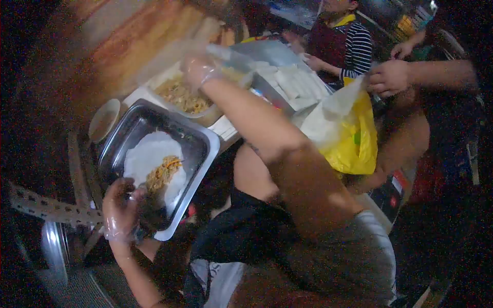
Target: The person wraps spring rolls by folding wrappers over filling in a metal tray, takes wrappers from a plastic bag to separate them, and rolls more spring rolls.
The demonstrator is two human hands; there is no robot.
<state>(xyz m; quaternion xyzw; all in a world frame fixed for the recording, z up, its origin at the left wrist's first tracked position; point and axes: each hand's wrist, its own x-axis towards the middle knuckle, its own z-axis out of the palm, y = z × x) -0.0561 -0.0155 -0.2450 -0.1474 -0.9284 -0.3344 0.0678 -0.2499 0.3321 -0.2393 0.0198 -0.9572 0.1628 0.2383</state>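
My left hand (121, 208), in a clear plastic glove, is at the near left edge of a metal tray (209, 149), its fingers curled close to a white round wrapper (138, 156). On the wrapper lies a strip of shredded filling (165, 173). My right hand (197, 72), also gloved, is blurred by motion above the far end of a container of shredded filling (184, 97); its fingers are smeared, and what it holds, if anything, does not show.
A small bowl (105, 120) stands left of the tray. White rolls (295, 84) lie in another tray further back. At right, a co-worker's hand (393, 78) holds a pale sheet (334, 110) by a yellow bag (362, 138). Another person (339, 43) is behind.
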